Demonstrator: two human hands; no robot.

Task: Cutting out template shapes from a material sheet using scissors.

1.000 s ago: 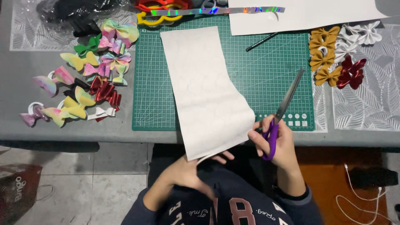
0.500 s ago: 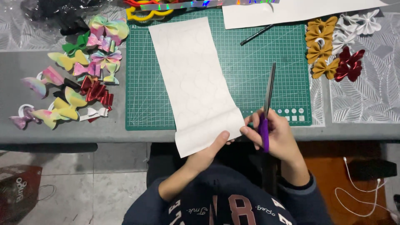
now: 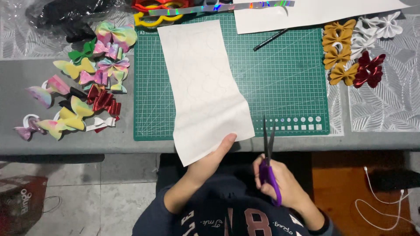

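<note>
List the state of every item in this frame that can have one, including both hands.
Left hand: holding the near edge of the white paper sheet.
Right hand: closed on the purple-handled scissors.
Purple-handled scissors: blades slightly open, pointing away, clear of the paper.
White paper sheet: uncut, creased, lying on the mat and overhanging the table edge.
Black pen: lying on the green cutting mat.

white paper sheet (image 3: 203, 87) | flat on mat, overhanging edge | purple-handled scissors (image 3: 268, 164) | blades slightly apart
</note>
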